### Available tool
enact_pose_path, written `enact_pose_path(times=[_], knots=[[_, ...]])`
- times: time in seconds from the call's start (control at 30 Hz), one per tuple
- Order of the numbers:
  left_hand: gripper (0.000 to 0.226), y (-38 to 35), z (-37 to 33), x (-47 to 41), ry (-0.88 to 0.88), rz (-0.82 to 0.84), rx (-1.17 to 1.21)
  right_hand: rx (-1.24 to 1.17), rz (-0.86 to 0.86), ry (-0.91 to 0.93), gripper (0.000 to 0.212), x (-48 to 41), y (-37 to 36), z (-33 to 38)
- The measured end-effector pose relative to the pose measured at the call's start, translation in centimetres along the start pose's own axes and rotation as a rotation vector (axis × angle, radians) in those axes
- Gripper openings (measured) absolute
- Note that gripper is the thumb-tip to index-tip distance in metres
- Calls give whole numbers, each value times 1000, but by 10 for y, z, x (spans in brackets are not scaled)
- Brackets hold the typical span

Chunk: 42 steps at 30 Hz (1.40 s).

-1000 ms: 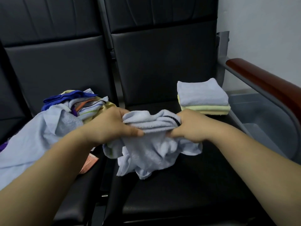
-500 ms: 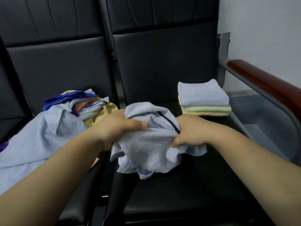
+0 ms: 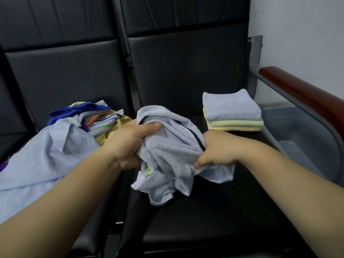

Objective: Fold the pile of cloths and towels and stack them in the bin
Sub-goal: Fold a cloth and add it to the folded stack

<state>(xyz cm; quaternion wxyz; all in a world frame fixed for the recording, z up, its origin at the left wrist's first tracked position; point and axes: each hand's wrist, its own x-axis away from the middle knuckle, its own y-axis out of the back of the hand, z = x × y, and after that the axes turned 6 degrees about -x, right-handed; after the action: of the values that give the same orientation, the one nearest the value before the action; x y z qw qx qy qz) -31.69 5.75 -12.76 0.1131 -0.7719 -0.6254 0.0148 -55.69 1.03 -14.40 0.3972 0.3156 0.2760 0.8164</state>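
Note:
A crumpled pale blue towel (image 3: pixel 167 155) with a dark stripe hangs bunched between both hands above the black seat. My left hand (image 3: pixel 130 142) grips its left side, thumb across the top. My right hand (image 3: pixel 216 148) grips its right side by the stripe. A neat stack of folded cloths (image 3: pixel 232 112), pale blue on top of yellow ones, sits at the seat's back right. The unfolded pile (image 3: pixel 61 138) of blue, yellow and striped cloths lies on the left seat. A grey bin (image 3: pixel 307 142) stands to the right, beyond the armrest.
Two black padded seats (image 3: pixel 214 211) with tall backs fill the view. A wooden-topped armrest (image 3: pixel 305 95) on a grey metal frame runs along the right side between the seat and the bin. A pale wall is behind.
Both hands have lifted and turned the bunched towel, so more of it bulges upward and the dark stripe runs diagonally. The pile and the folded stack have not moved.

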Motion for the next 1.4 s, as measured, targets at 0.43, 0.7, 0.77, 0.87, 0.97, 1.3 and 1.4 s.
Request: enact_pose_path(times=[0.43,0.7,0.77,0.87,0.97,1.3,1.4], knots=[[21,19,-8,3,-43,-141,-350,-374,72,138,39,5,4,1],[38,21,-11,7,-73,31,-520,-172,-152,36,27,10,17,6],[37,19,-18,10,-65,36,-1031,-223,-154,34,33,12,22,6],[21,8,-41,13,47,-57,-1472,-219,-127,52,29,14,28,11],[16,3,-80,21,95,-118,-1389,-269,-136,89,30,20,47,29],[38,7,-145,43,-168,-117,-666,-13,-158,136,17,55,115,99],[36,6,-155,47,-132,-105,-1117,87,-228,76,26,56,127,104]])
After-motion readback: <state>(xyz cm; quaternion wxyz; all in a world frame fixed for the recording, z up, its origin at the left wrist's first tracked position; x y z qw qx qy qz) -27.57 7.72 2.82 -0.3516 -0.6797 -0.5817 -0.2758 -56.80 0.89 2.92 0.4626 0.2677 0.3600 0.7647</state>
